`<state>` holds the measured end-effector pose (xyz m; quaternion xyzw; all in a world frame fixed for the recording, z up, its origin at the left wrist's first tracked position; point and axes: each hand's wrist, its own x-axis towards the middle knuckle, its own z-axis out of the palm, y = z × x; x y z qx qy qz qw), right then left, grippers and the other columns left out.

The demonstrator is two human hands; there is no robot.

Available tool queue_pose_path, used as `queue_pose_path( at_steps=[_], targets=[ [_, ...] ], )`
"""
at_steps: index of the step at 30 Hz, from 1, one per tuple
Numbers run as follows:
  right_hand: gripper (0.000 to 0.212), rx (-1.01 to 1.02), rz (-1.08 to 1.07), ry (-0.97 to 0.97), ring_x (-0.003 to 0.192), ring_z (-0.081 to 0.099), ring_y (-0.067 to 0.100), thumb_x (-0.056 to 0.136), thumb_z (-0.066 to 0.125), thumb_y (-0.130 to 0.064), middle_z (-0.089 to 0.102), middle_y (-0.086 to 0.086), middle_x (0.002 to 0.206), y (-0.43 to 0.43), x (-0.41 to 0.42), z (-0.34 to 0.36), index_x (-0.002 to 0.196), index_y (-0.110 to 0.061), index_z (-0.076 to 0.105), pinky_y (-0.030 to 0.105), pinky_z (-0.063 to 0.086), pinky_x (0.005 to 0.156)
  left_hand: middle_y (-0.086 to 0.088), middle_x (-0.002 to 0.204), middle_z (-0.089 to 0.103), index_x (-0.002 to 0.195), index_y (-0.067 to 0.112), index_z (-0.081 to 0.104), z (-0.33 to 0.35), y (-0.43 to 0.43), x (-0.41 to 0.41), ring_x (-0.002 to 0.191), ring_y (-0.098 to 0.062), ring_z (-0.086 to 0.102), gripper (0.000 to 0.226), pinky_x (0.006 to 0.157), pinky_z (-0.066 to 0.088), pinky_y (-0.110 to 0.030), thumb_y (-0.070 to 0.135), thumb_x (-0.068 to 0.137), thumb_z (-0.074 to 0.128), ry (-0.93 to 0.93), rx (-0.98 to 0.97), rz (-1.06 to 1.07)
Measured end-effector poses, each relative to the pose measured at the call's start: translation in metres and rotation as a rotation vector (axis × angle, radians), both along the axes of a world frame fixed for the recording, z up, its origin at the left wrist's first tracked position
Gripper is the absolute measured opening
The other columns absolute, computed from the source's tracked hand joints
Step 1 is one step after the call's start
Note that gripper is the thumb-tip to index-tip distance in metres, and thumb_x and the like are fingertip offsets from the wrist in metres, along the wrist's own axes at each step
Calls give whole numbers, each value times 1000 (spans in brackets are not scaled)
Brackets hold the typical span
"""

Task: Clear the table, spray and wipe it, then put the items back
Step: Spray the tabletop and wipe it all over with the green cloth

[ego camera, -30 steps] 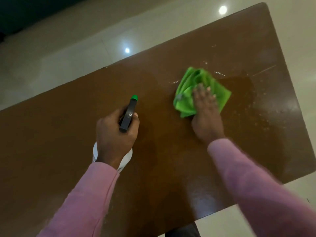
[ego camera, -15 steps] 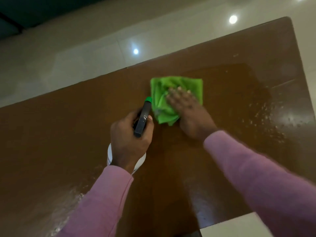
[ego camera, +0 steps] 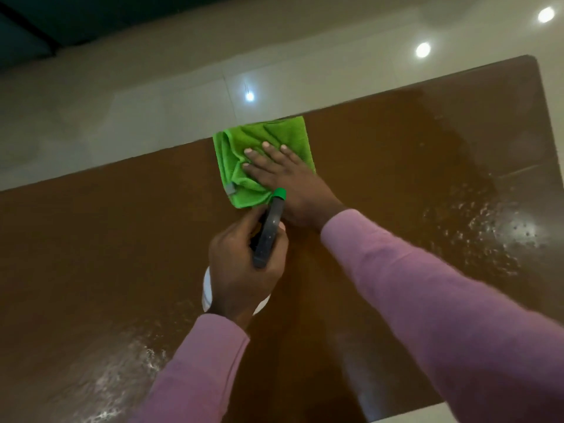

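A crumpled green cloth (ego camera: 244, 145) lies on the brown table (ego camera: 106, 239), right at its far edge. My right hand (ego camera: 287, 181) presses flat on the cloth, fingers spread. My left hand (ego camera: 241, 270) grips a spray bottle (ego camera: 270, 230) with a dark head and a green nozzle tip, held above the table just in front of the cloth. The bottle's white body shows only as a sliver under that hand. Wet droplets (ego camera: 476, 227) speckle the table's right side, and a wet sheen (ego camera: 122, 370) lies at the front left.
Pale glossy floor tiles (ego camera: 137, 102) lie beyond the table's far edge and reflect ceiling lights. The table's right edge (ego camera: 549, 141) and front right corner are in view. A dark area fills the top left corner.
My right hand has slid the green cloth leftward and away from me, from the table's middle right to its far edge. My left hand with the bottle stayed roughly in place.
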<state>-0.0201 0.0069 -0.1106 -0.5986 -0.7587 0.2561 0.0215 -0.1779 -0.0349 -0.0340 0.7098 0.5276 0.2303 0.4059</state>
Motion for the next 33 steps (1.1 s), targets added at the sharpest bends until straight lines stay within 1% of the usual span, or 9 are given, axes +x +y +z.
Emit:
queue_pose_path(
  at_steps=[2, 6, 10, 13, 17, 21, 26, 30, 33],
  targets=[
    [72, 16, -151, 8, 148, 5, 26, 81, 44, -7, 14, 3, 160, -6, 50, 3, 150, -18, 25, 37, -3, 117, 14, 58, 55, 98, 23, 69, -2, -2, 2, 49, -10, 52, 20, 47, 31, -10, 37, 90, 58, -8, -14, 6],
    [72, -45, -592, -57, 147, -1, 32, 86, 41, 0, 6, 9, 161, -10, 168, 11, 152, -13, 15, 41, -3, 119, 18, 65, 60, 95, 22, 68, 0, -9, 18, 52, -8, 56, 20, 46, 32, -5, 38, 91, 56, -44, -51, -56],
    [71, -25, -492, -9, 146, 3, 36, 83, 39, 0, 11, 14, 159, -53, 177, 9, 150, -9, 21, 44, 1, 119, 18, 63, 57, 87, 25, 64, 0, -24, 49, 49, -9, 54, 13, 44, 31, -6, 36, 91, 56, -65, -101, -95],
    [77, -65, -452, 14, 146, 5, 36, 73, 39, -3, 16, 13, 157, -146, 156, 19, 149, -9, 26, 48, 4, 119, 11, 56, 54, 84, 24, 65, 0, -36, 76, 46, -14, 51, 12, 43, 34, -14, 32, 91, 58, -78, -127, -80],
    [81, -162, -390, -9, 147, 2, 32, 74, 44, 0, 10, 3, 157, -226, 145, 32, 148, -18, 17, 46, 4, 120, 16, 55, 52, 85, 24, 65, 2, -51, 111, 47, -11, 53, 13, 42, 42, -25, 34, 89, 56, -91, -133, -105],
    [81, -136, -454, -43, 147, -2, 32, 77, 44, 8, 8, 9, 159, -156, 186, 26, 151, -15, 18, 40, -5, 118, 19, 54, 47, 86, 23, 65, 0, -65, 132, 50, -5, 52, 8, 44, 32, -9, 29, 88, 60, -65, -110, -162],
    [72, -78, -462, -89, 146, 1, 36, 85, 39, -1, 6, 12, 160, -57, 243, 4, 152, -12, 15, 45, 0, 118, 23, 56, 47, 85, 21, 64, -6, -74, 141, 51, -4, 53, 11, 46, 30, -6, 31, 89, 60, -2, -64, -200],
    [76, -58, -366, -57, 145, 6, 41, 73, 41, -3, 17, 18, 156, -175, 220, 15, 148, -5, 27, 51, 5, 118, 21, 54, 53, 78, 32, 57, -2, -77, 147, 49, -3, 52, 10, 46, 29, -7, 30, 87, 59, -17, -71, -132],
    [78, -168, -338, -21, 139, 19, 46, 69, 59, 0, 32, 18, 150, -315, 181, 38, 143, -6, 33, 56, 14, 114, 19, 51, 51, 76, 32, 57, 1, -83, 160, 49, -5, 52, 14, 45, 31, -9, 28, 89, 60, 7, -140, -116]
  ],
)
